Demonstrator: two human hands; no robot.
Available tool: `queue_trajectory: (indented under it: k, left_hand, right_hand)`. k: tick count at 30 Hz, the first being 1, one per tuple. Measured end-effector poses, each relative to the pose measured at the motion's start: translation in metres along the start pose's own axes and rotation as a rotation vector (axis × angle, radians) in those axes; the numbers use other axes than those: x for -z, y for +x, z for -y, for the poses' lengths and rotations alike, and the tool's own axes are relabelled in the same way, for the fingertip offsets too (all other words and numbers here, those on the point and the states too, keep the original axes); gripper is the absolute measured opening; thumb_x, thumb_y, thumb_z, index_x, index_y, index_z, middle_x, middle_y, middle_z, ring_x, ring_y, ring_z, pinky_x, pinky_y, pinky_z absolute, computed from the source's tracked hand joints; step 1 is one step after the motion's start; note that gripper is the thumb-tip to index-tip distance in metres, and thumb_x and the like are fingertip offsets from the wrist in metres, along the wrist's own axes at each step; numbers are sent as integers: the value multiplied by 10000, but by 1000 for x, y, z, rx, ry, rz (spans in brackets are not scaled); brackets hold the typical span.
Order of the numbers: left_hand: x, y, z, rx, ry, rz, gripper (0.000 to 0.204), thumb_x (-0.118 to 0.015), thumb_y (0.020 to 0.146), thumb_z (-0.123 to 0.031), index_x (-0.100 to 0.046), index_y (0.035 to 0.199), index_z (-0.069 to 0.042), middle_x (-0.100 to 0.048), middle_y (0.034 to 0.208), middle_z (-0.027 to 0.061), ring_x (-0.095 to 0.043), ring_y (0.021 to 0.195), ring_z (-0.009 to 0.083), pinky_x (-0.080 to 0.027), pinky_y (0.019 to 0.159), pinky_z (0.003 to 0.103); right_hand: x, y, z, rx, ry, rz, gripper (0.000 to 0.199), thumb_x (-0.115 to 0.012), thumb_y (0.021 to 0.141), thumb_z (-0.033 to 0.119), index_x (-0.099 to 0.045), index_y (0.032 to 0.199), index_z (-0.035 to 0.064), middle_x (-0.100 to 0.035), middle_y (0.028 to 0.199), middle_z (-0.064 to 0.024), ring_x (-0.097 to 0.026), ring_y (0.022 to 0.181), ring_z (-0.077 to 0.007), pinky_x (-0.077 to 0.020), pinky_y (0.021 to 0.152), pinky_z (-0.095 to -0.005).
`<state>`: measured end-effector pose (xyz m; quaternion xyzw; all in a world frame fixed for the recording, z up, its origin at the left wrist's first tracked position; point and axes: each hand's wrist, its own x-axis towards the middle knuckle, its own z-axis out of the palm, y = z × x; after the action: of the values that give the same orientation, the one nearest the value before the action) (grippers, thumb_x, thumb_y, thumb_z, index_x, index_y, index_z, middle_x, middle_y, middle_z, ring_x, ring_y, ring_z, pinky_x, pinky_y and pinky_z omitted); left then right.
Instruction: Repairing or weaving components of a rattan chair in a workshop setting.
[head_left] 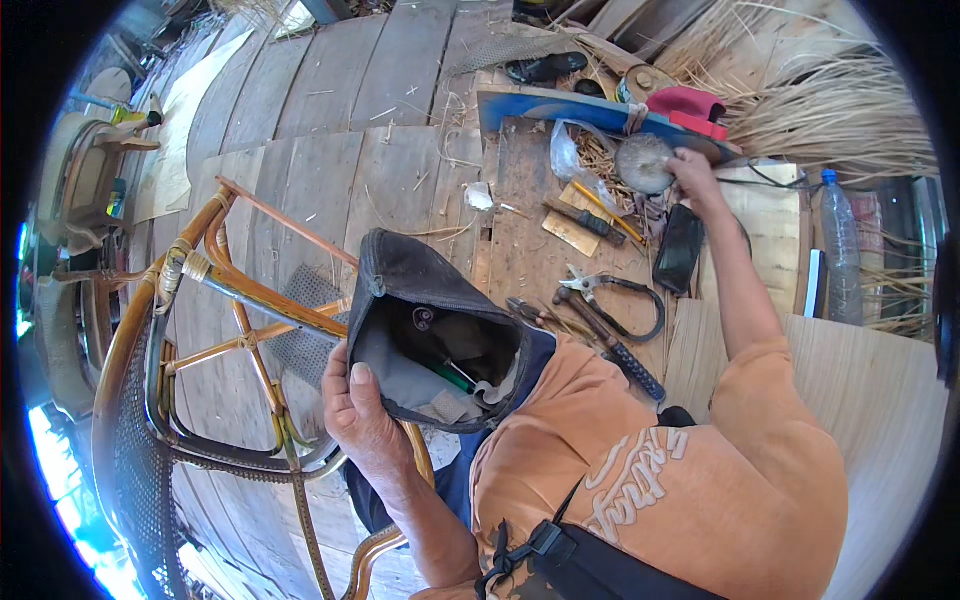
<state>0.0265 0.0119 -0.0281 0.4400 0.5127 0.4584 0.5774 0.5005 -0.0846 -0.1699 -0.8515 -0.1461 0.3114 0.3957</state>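
Observation:
A black zippered bag (385,270) gapes open in front of me, its grey lining showing. My left hand (368,415) grips its near left rim, thumb on top. Inside lie a green-handled tool (455,375) and other items lost in shadow. Out to the far right, my right hand (697,180) has its fingers bent at the edge of a round grey disc (645,163), apparently pinching it. Beside that disc are a clear plastic bag (566,155) and loose shavings. A black phone-like case (679,248) lies just below my right wrist.
A rattan chair frame (240,300) stands at the left. On the wooden board lie pliers (590,283), a hammer (610,340) and a yellow pencil (605,210). A blue plank (560,108) edges the board. Rattan strands (830,120) and a plastic bottle (840,250) are at the right.

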Motion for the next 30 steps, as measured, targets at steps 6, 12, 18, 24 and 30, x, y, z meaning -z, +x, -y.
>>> queue_trajectory:
  k: [6, 12, 18, 24, 30]
  left_hand:
    - [3, -3, 1, 20, -14, 4, 335, -505, 907, -104, -457, 1193, 63, -577, 1073, 121, -565, 944, 145, -461, 844, 259]
    - [5, 0, 3, 32, -32, -25, 320, -491, 911, -90, -463, 1190, 65, -580, 1069, 123, -569, 938, 142, -464, 839, 259]
    - [5, 0, 4, 26, -143, 20, 319, -494, 911, -95, -466, 1187, 62, -586, 1056, 119, -567, 940, 143, -457, 848, 259]
    - [4, -2, 6, 18, -128, 41, 320, -494, 914, -112, -466, 1184, 58, -588, 1048, 108, -563, 929, 132, -444, 845, 252]
    - [15, 1, 13, -29, -157, 38, 331, -513, 913, -117, -456, 1188, 59, -603, 1030, 128, -604, 881, 157, -504, 774, 249]
  right_hand:
    - [-44, 47, -28, -133, 347, -79, 68, -546, 864, 167, -526, 838, 108, -444, 580, 14, -415, 416, -97, -373, 352, -247]
    - [-14, 24, -18, 57, 344, -48, 126, -573, 863, 154, -496, 776, 105, -462, 615, 32, -448, 465, -71, -379, 375, -222]
    - [56, -78, 71, 343, 524, -23, 112, -570, 871, 138, -582, 950, 59, -584, 707, 15, -471, 474, -47, -383, 425, -183]
    - [78, -99, 115, 494, 609, -48, 136, -568, 875, 119, -567, 986, 40, -603, 790, -13, -507, 555, -68, -410, 473, -199]
    - [91, -144, 171, 726, 716, -3, 135, -571, 866, 82, -555, 973, 1, -583, 818, -54, -500, 627, -120, -395, 522, -256]
